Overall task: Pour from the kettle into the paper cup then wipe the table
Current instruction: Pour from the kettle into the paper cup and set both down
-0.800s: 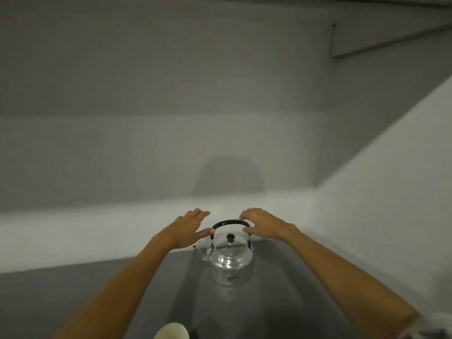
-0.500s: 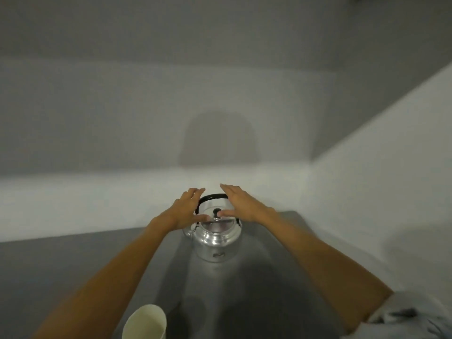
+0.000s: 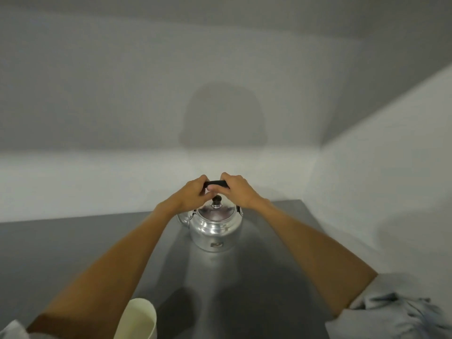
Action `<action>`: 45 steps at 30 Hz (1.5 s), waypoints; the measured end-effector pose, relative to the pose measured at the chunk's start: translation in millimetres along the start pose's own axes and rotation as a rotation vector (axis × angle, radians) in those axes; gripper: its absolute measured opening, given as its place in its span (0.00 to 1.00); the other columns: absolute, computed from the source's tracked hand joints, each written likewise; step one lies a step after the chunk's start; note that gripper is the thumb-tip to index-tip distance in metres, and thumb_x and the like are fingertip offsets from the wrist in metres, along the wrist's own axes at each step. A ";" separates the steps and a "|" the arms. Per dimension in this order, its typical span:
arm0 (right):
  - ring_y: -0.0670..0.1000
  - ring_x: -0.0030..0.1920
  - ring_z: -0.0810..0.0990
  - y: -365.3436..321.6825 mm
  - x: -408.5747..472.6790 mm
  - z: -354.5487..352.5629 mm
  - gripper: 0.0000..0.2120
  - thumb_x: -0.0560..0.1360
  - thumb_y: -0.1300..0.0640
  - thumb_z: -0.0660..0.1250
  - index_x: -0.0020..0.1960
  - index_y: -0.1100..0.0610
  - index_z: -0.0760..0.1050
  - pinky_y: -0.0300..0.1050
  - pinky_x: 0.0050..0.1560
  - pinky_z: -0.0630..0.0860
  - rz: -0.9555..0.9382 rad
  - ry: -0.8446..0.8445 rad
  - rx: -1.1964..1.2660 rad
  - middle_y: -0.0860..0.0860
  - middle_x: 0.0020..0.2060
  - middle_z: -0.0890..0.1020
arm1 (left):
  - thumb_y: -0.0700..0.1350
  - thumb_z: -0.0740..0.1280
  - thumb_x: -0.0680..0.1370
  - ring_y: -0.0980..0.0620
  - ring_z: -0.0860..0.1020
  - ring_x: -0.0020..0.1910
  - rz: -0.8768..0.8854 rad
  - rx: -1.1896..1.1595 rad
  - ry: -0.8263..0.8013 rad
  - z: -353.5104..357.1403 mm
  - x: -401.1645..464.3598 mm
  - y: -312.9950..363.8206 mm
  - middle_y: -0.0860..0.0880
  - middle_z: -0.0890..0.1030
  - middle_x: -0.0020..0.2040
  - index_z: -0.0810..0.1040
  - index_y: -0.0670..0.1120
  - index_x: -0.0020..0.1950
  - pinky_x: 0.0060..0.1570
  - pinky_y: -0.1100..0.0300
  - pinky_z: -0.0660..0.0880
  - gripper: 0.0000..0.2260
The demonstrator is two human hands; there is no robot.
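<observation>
The paper cup (image 3: 137, 319) is cut off by the bottom edge, only its rim and upper wall showing near the left forearm; whether it holds anything cannot be told. The kettle (image 3: 215, 228) stands upright on the grey tabletop (image 3: 61, 243) at centre, its spout on the left partly hidden behind the left wrist. Its black handle (image 3: 216, 184) is mostly covered by fingers (only a short middle stretch shows). The lid knob (image 3: 216, 199) sits just beneath the hands. A pale sleeve (image 3: 396, 311) fills the lower right corner. The white wall (image 3: 97, 106) carries a head-shaped shadow. Compared with half a second ago, the left hand (image 3: 193, 195) and right hand (image 3: 236, 190), then flat and open beside the handle, are now both curled around it from either side.
</observation>
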State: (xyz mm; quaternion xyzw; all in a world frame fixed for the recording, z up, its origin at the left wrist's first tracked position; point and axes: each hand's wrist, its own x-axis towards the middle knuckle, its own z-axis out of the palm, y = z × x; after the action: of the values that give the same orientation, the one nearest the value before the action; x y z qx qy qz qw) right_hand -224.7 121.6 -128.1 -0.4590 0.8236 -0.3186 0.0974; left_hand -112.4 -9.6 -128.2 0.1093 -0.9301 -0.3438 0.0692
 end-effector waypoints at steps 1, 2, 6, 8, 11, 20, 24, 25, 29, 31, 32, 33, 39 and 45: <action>0.47 0.28 0.67 1.1 0.9 0.9 0.20 0.72 0.39 0.65 0.39 0.55 0.67 0.39 0.30 0.63 -0.002 0.004 0.015 0.47 0.28 0.71 | 0.50 0.63 0.78 0.52 0.71 0.34 0.000 -0.003 0.013 0.3 0.5 -1.9 0.49 0.73 0.37 0.68 0.45 0.47 0.35 0.62 0.68 0.09; 0.47 0.28 0.67 3.7 1.0 2.3 0.20 0.72 0.39 0.66 0.39 0.55 0.67 0.39 0.30 0.63 -0.006 0.007 0.033 0.47 0.28 0.71 | 0.49 0.62 0.79 0.54 0.69 0.32 0.000 -0.005 0.025 2.5 1.0 -3.1 0.51 0.72 0.35 0.68 0.46 0.46 0.33 0.64 0.65 0.08; 0.46 0.28 0.66 21.5 -5.8 3.5 0.19 0.71 0.39 0.67 0.37 0.55 0.69 0.38 0.30 0.63 -0.012 0.047 0.105 0.46 0.27 0.71 | 0.47 0.61 0.80 0.56 0.67 0.31 0.018 -0.047 0.056 22.0 5.0 -1.0 0.52 0.70 0.34 0.68 0.44 0.46 0.31 0.65 0.64 0.07; 0.46 0.28 0.66 21.1 -6.0 -2.4 0.20 0.70 0.39 0.67 0.36 0.55 0.70 0.38 0.30 0.63 -0.021 0.061 0.124 0.47 0.27 0.71 | 0.48 0.61 0.80 0.56 0.67 0.30 0.039 -0.057 0.093 22.2 6.3 2.7 0.53 0.70 0.33 0.69 0.44 0.46 0.30 0.66 0.64 0.08; 0.46 0.28 0.66 10.0 -5.8 -11.5 0.23 0.71 0.36 0.64 0.35 0.57 0.70 0.38 0.30 0.64 -0.036 0.107 0.131 0.47 0.27 0.71 | 0.51 0.62 0.79 0.57 0.68 0.31 0.083 -0.070 0.131 14.3 5.6 8.3 0.54 0.71 0.35 0.71 0.45 0.49 0.32 0.67 0.65 0.10; 0.50 0.23 0.62 -43.8 -33.3 -46.5 0.26 0.78 0.45 0.56 0.25 0.58 0.64 0.42 0.26 0.59 -0.115 0.404 -0.150 0.50 0.19 0.66 | 0.52 0.56 0.81 0.54 0.75 0.46 0.251 -0.025 0.199 -7.3 -21.9 44.6 0.48 0.76 0.50 0.68 0.50 0.52 0.41 0.70 0.70 0.07; 0.49 0.21 0.63 -72.3 -57.0 -68.5 0.27 0.77 0.45 0.57 0.24 0.58 0.67 0.42 0.26 0.58 -0.124 0.570 -0.164 0.49 0.17 0.67 | 0.54 0.55 0.81 0.54 0.74 0.53 0.319 -0.007 0.234 -25.6 -42.0 77.9 0.48 0.75 0.55 0.69 0.49 0.56 0.47 0.68 0.72 0.12; 0.49 0.21 0.63 -79.4 -64.2 -74.3 0.27 0.76 0.44 0.57 0.23 0.57 0.66 0.42 0.26 0.58 -0.130 0.600 -0.160 0.49 0.17 0.67 | 0.54 0.55 0.81 0.53 0.74 0.54 0.327 -0.013 0.246 -29.4 -48.5 87.3 0.49 0.75 0.56 0.69 0.48 0.56 0.48 0.67 0.72 0.12; 0.49 0.20 0.62 -103.2 -99.6 -87.9 0.27 0.76 0.42 0.57 0.22 0.54 0.62 0.41 0.26 0.58 -0.169 0.655 -0.180 0.49 0.16 0.64 | 0.52 0.56 0.81 0.55 0.72 0.54 0.349 -0.039 0.284 -34.6 -87.0 118.9 0.53 0.74 0.54 0.69 0.48 0.56 0.49 0.71 0.70 0.10; 0.49 0.20 0.62 -112.2 -119.2 -84.3 0.27 0.75 0.42 0.57 0.22 0.54 0.61 0.40 0.25 0.58 -0.190 0.657 -0.188 0.48 0.16 0.64 | 0.51 0.58 0.80 0.55 0.73 0.53 0.358 -0.052 0.306 -33.3 -113.6 125.6 0.51 0.76 0.55 0.70 0.47 0.57 0.49 0.72 0.69 0.10; 0.49 0.20 0.62 -116.3 -128.5 -80.2 0.27 0.75 0.42 0.57 0.22 0.54 0.62 0.40 0.25 0.58 -0.201 0.653 -0.191 0.48 0.16 0.64 | 0.52 0.60 0.79 0.55 0.74 0.53 0.356 -0.067 0.317 -32.4 -128.2 125.3 0.50 0.77 0.55 0.71 0.47 0.58 0.50 0.70 0.71 0.11; 0.48 0.19 0.61 -119.8 -137.4 -74.8 0.26 0.75 0.42 0.58 0.22 0.54 0.62 0.40 0.25 0.57 -0.211 0.649 -0.192 0.48 0.16 0.64 | 0.54 0.62 0.78 0.54 0.75 0.53 0.345 -0.086 0.321 -31.5 -143.2 122.0 0.50 0.78 0.55 0.71 0.48 0.59 0.50 0.67 0.73 0.14; 0.48 0.20 0.60 -122.1 -178.0 -43.3 0.28 0.74 0.41 0.58 0.23 0.58 0.67 0.41 0.25 0.62 -0.234 0.592 -0.176 0.53 0.16 0.69 | 0.62 0.76 0.62 0.56 0.68 0.64 0.102 -0.257 0.356 -4.9 -233.5 56.4 0.53 0.70 0.65 0.60 0.56 0.70 0.63 0.65 0.64 0.41; 0.48 0.21 0.60 -120.0 -202.5 -16.9 0.27 0.74 0.42 0.60 0.24 0.59 0.68 0.40 0.25 0.61 -0.236 0.488 -0.231 0.54 0.16 0.69 | 0.67 0.77 0.50 0.52 0.58 0.74 -0.220 -0.303 0.409 59.4 -292.6 -16.6 0.53 0.58 0.75 0.47 0.56 0.75 0.73 0.46 0.54 0.62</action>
State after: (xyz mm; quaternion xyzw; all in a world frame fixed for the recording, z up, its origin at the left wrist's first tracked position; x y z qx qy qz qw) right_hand -35.6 249.6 -68.0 -0.4696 0.7945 -0.3325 -0.1942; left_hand 160.8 88.6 -199.4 0.2654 -0.8172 -0.4552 0.2333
